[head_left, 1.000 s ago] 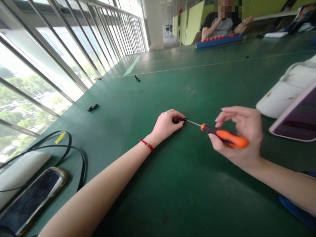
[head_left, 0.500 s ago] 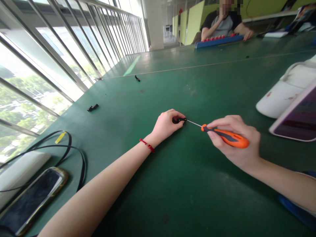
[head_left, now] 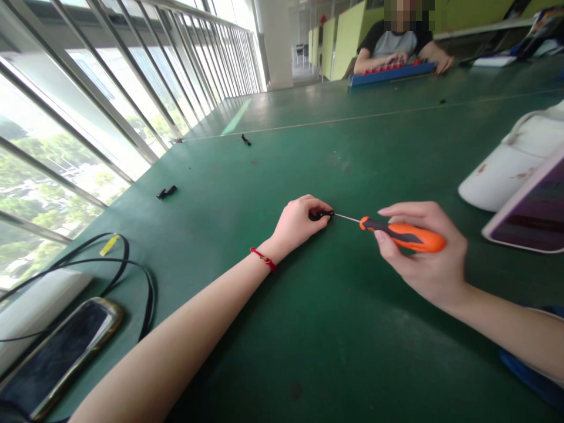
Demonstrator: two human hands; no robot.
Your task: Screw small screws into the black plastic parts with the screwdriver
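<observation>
No text, brand, number or sign I can read from here. Right of screwdriver [head_left: 409, 236]: screen of pink-edged device [head_left: 535, 211] too blurred for me; reddish-brown marks on white container [head_left: 497, 170], no letters I can make out. Far left of screwdriver: yellow tag [head_left: 109, 245] on black cable [head_left: 152, 294], nothing legible.

A thin red braided cord bracelet [head_left: 263, 259] with a small gold-toned detail and a knotted fastening circles the wrist of the slender left hand [head_left: 299, 220]. The right hand [head_left: 427, 252] has slim fingers and a smooth, bare wrist. Both forearms are uncovered. Dark blue fabric [head_left: 529, 373] shows below the right forearm; whether it is clothing is unclear.
</observation>
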